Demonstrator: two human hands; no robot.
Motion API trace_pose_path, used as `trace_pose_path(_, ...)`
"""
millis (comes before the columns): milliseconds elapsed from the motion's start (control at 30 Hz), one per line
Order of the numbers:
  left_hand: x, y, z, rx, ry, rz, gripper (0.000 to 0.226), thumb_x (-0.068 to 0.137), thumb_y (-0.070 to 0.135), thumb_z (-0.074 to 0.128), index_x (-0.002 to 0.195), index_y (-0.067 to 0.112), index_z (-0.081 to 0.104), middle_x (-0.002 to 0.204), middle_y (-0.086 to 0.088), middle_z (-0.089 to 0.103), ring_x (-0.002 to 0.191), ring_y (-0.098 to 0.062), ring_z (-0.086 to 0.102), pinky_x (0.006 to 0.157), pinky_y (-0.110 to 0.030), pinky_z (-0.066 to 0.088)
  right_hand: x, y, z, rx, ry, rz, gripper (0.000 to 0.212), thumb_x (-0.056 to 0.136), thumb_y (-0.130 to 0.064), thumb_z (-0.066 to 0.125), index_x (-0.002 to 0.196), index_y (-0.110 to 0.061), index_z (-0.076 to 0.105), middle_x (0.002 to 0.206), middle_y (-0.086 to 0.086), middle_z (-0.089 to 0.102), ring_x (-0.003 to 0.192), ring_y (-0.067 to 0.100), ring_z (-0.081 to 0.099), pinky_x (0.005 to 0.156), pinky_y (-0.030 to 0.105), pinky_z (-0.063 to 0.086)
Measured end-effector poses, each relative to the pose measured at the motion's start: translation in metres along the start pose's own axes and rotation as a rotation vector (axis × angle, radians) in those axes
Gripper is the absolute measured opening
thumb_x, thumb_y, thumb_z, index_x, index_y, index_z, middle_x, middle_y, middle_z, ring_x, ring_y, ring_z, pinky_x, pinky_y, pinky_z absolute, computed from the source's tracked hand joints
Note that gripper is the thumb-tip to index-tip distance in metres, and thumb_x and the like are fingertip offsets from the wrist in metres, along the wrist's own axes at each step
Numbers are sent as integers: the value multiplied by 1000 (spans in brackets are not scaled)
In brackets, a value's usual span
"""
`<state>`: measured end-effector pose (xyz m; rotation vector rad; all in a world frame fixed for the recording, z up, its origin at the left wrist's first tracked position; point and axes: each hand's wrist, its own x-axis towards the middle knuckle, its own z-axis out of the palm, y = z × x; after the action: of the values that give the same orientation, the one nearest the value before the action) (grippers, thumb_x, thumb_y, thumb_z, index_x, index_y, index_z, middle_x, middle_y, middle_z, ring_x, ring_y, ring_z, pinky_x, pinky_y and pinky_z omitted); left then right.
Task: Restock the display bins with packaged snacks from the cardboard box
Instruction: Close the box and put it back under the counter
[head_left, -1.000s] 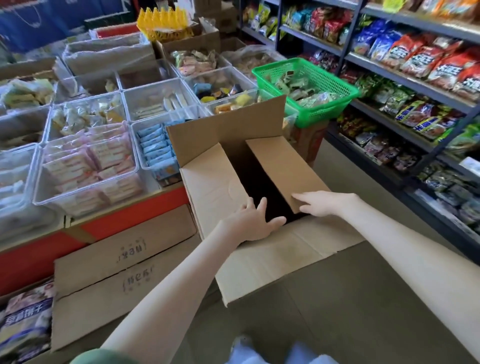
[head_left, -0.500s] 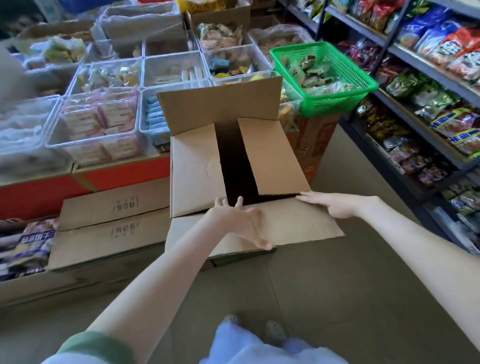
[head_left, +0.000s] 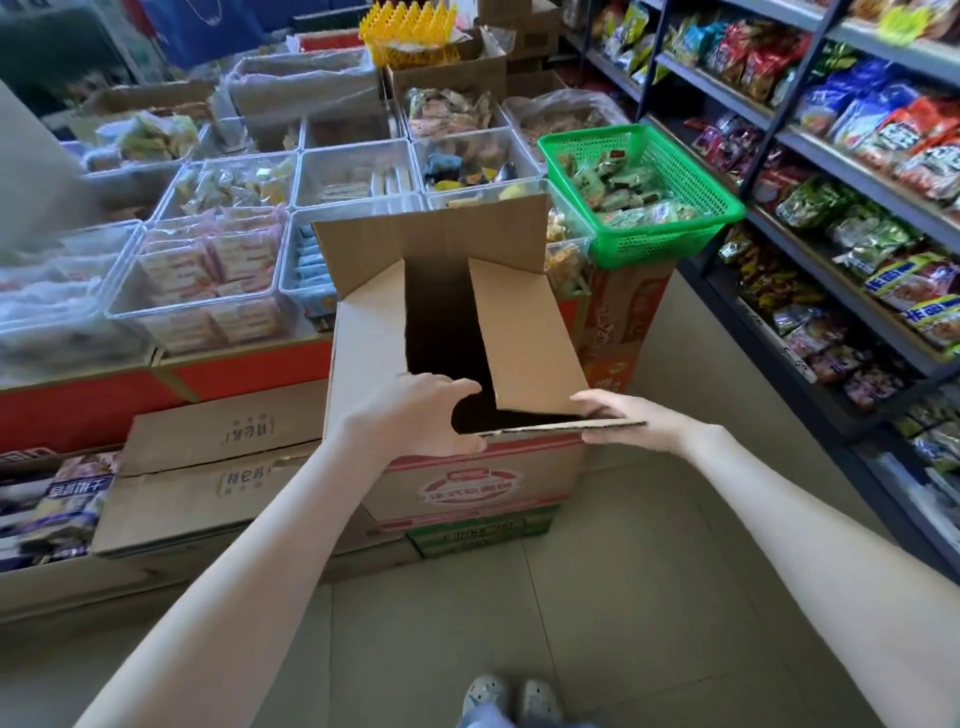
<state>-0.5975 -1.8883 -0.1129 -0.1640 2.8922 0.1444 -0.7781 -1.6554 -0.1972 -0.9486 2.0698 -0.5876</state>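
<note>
The cardboard box (head_left: 470, 486) stands on the floor against the display stand, its inside dark and its contents hidden. The far flap stands up, and the two side flaps lie partly over the opening. The near flap (head_left: 550, 428) is lifted level and shows edge-on. My left hand (head_left: 415, 413) grips its left end beside the left side flap. My right hand (head_left: 631, 421) pinches its right end, thumb on top. Clear display bins (head_left: 208, 270) of packaged snacks fill the stand behind the box.
A green basket (head_left: 675, 171) of snack packs sits on a carton right of the box. Shelves (head_left: 878, 171) of bagged snacks line the right side. Closed cartons (head_left: 218, 467) lie left of the box. My feet (head_left: 509, 696) stand on the tiled floor.
The near flap, which lay folded down toward me, has been lifted to level by both hands. My view has pulled back and upward, so the box's printed front now shows.
</note>
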Motion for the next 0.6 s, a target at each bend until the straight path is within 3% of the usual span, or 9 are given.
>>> trace_pose_path(100,1,-7,0,8,135,-77,75,85,66,47,146,25,31,135,0,54,118,-21,54,92,-33,46,10,6,2,197,12,58,49,86,-52,57,132,-42,46,139,-16,42,132,6,33,109,32,23)
trace_pose_path(200,4,-9,5,79,250,-137,73,87,68,40,142,20,39,123,-2,62,108,-21,60,88,-32,46,16,11,4,328,34,95,36,83,-54,59,117,-43,57,127,-21,53,125,2,41,108,30,23)
trace_pose_path(300,8,-15,21,133,358,-162,64,92,60,37,139,17,42,114,-4,66,102,-23,62,92,-33,43,23,14,4,392,67,84,52,74,-65,64,122,-46,55,128,-24,54,126,2,42,114,35,23)
trace_pose_path(367,12,-23,35,162,453,-132,60,94,48,46,143,12,40,120,-8,64,107,-28,61,101,-39,40,28,15,2,394,65,53,59,71,-69,64,124,-44,55,124,-23,59,123,3,47,113,38,28)
trace_pose_path(467,21,-31,46,202,548,-143,67,90,30,60,147,12,31,143,-13,46,133,-30,42,113,-49,17,33,12,-2,410,90,38,53,76,-66,62,123,-42,57,122,-22,61,121,5,51,112,37,31)
trace_pose_path(600,33,-38,52,210,502,-206,81,88,40,58,152,21,11,157,-13,15,146,-29,10,114,-50,-4,45,10,-7,458,114,-7,44,83,-51,63,124,-38,57,120,-20,63,118,5,54,108,36,36)
